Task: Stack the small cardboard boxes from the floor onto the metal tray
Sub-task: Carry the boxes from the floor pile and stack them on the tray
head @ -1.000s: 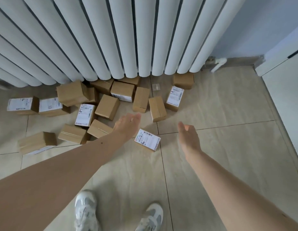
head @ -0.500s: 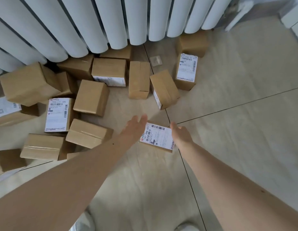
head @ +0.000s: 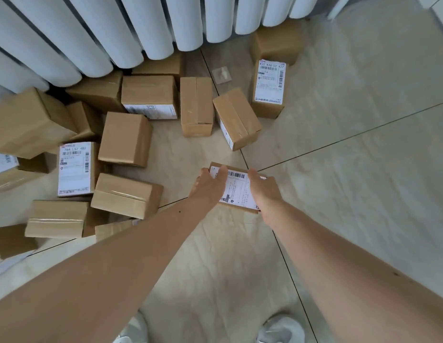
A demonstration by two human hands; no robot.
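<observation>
While more lie scattered, both hands (head: 240,191) clasp one labelled box (head: 239,191).

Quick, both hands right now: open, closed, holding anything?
Left hand: grips the left end of the labelled cardboard box on the floor.
Right hand: grips the right end of the same box.

A white shipping label on the box near the radiator (head: 269,82) reads "872 K48 02 477" along its top, above barcodes. The label on the box at the left of the pile (head: 75,168) reads "766 157 480". The label on the box between the hands (head: 239,191) shows a barcode, but its small print is too fine to read.
</observation>
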